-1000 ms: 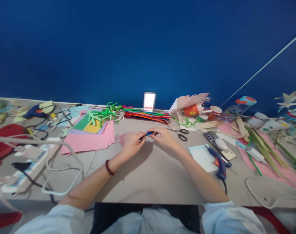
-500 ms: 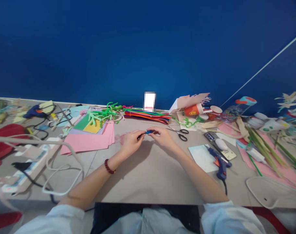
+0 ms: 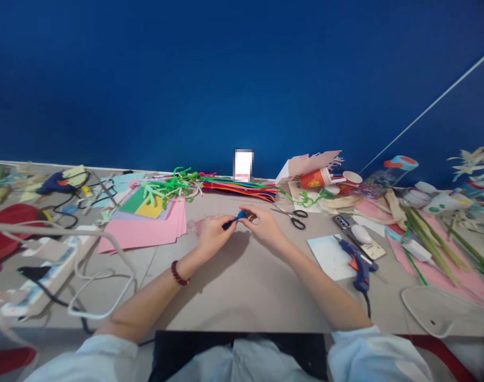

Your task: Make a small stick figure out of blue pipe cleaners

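Note:
Above the middle of the table, a small blue pipe cleaner (image 3: 241,214), coiled or bunched at its upper end, is pinched between my two hands. My left hand (image 3: 215,233) has its thumb and fingers closed on the lower left part, where a dark blue stretch shows. From the other side, my right hand (image 3: 265,225) grips the blue bunch with thumb and index finger. A bundle of coloured pipe cleaners (image 3: 240,191) lies just beyond both hands. Scissors (image 3: 294,218) with black handles rest to the right of my right hand.
Pink paper sheets (image 3: 140,233) and green pipe cleaner pieces (image 3: 177,185) lie to the left, near a power strip (image 3: 53,270) with looping cables. At right are a glue gun (image 3: 359,262), a phone (image 3: 343,223), and red paper cups (image 3: 316,179). A blue wall (image 3: 242,79) stands behind.
The fingers of my right hand have shifted and opened a little, so more of the blue pipe cleaner shows, with its bunched end standing up. My left hand stays nearly in place.

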A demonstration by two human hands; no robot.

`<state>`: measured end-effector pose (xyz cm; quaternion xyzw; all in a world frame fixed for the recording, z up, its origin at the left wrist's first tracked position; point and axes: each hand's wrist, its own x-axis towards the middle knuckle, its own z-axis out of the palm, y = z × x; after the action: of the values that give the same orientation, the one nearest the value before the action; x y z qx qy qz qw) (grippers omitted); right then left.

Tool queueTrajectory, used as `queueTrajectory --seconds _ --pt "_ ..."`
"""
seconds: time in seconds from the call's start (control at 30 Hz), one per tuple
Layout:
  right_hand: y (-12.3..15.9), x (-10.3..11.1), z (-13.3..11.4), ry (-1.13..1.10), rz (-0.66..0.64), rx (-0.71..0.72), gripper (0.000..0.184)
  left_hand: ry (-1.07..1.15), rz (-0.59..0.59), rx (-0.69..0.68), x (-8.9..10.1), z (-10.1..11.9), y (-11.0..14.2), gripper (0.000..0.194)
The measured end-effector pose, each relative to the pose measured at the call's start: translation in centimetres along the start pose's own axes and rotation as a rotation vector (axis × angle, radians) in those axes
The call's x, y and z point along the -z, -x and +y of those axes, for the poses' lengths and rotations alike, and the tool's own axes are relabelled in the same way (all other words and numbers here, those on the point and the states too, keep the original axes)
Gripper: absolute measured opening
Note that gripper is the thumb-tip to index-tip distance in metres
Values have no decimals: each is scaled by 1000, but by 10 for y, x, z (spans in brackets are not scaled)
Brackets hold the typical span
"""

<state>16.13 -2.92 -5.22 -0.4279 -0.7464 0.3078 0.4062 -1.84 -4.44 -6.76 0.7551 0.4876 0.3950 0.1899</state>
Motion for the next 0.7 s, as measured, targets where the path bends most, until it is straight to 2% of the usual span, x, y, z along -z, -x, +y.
queueTrajectory --seconds 0.1,0.23,0.37,0.43,0.57,0.7 --pt "1 -3 2 14 4 20 26 107 -12 74 -3 3 0 18" --pt "0 -2 1 -35 -2 -6 29 464 -75 240 -9 3 -3 23" --pt "-1 -5 3 -266 42 -133 43 747 -38 468 -9 2 -7 27" --pt "-1 -10 4 -409 41 -224 43 857 -45 556 -7 3 -8 29" --pt "2 -19 3 -584 -5 -367 31 947 -47 602 -5 3 -9 25" --pt "4 -21 -1 -748 -59 -491 35 909 -10 578 -9 1 -8 24"
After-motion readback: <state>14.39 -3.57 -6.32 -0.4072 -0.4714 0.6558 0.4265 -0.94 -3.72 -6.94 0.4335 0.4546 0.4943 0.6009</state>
